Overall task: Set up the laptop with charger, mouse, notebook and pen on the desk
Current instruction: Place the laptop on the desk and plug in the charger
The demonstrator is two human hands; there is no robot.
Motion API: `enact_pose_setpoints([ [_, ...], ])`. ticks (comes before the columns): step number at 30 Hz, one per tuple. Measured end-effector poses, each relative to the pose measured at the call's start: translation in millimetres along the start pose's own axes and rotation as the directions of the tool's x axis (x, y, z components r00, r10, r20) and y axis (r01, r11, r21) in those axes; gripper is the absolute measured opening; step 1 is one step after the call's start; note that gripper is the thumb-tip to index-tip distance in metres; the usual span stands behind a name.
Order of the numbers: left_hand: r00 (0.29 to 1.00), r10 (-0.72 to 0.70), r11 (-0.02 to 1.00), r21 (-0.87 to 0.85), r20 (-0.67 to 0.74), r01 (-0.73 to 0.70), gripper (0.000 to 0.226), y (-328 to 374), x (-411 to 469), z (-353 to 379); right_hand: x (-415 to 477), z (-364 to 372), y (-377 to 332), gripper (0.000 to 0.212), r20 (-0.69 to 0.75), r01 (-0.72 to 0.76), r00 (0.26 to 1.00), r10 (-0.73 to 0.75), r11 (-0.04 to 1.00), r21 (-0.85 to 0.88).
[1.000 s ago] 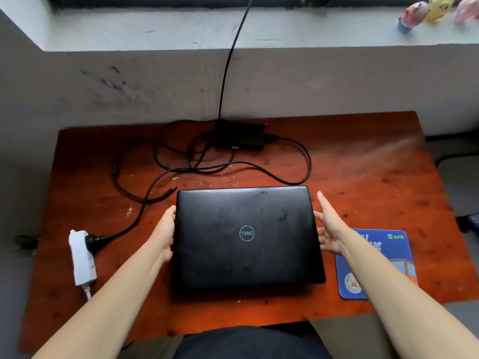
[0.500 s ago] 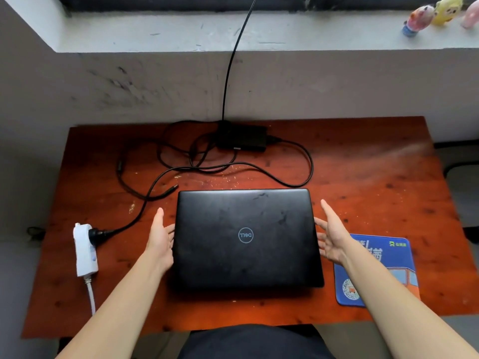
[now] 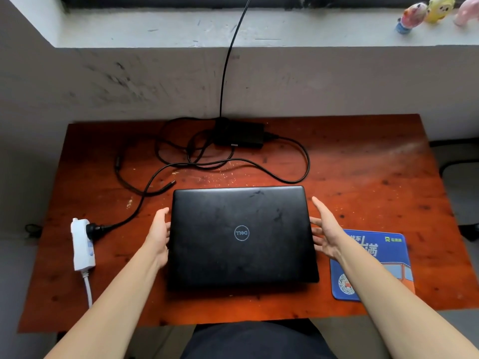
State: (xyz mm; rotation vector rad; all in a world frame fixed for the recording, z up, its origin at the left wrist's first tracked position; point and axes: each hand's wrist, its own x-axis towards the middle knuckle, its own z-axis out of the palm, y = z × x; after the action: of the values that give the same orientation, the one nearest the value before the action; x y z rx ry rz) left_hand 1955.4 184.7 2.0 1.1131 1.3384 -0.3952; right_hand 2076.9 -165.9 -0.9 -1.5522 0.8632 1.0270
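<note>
A closed black laptop lies flat in the middle of the reddish wooden desk. My left hand rests against its left edge, fingers straight. My right hand hovers beside its right edge, fingers spread, holding nothing. Behind the laptop sits the black charger brick, with its cable looped over the desk and the loose plug tip near the laptop's back left corner. A blue mouse pad lies to the right, partly under my right forearm. No mouse, notebook or pen is in view.
A white power strip with a black plug in it lies at the desk's left. A black cable runs up the grey wall to the window ledge, where small colourful toy figures stand at the far right. My lap is below the desk's front edge.
Both hands have eased slightly off the laptop's sides; the right hand now opens wider. The laptop has not moved. The camera tilted a little.
</note>
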Motion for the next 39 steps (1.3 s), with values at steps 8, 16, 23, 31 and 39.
enact_pose_setpoints([
  [8, 0.996, 0.043, 0.998, 0.048, 0.074, -0.047, 0.071, -9, -1, 11, 1, 9, 8, 0.057, -0.026, 0.057, 0.998, -0.057, 0.998, 0.016],
  [16, 0.998, 0.055, 0.998, 0.001, -0.005, -0.055, 0.062, -10, -8, 9, 5, 4, 8, 0.082, -0.04, 0.051, 0.998, -0.049, 0.997, 0.05],
  [23, 0.995, 0.095, 0.994, -0.045, -0.012, -0.095, 0.072, -20, -6, 34, 10, -10, 8, 0.053, -0.105, 0.081, 0.992, -0.072, 0.993, 0.082],
  [31, 0.998, 0.061, 0.998, 0.005, -0.006, -0.061, 0.072, -14, -5, 21, 11, -15, 13, 0.073, -0.078, 0.132, 0.987, -0.143, 0.983, -0.128],
  [39, 0.965, 0.261, 0.965, -0.022, -0.04, -0.262, 0.066, -16, -57, 17, -3, -5, -14, 0.066, -0.052, 0.381, 0.91, -0.411, 0.879, -0.289],
])
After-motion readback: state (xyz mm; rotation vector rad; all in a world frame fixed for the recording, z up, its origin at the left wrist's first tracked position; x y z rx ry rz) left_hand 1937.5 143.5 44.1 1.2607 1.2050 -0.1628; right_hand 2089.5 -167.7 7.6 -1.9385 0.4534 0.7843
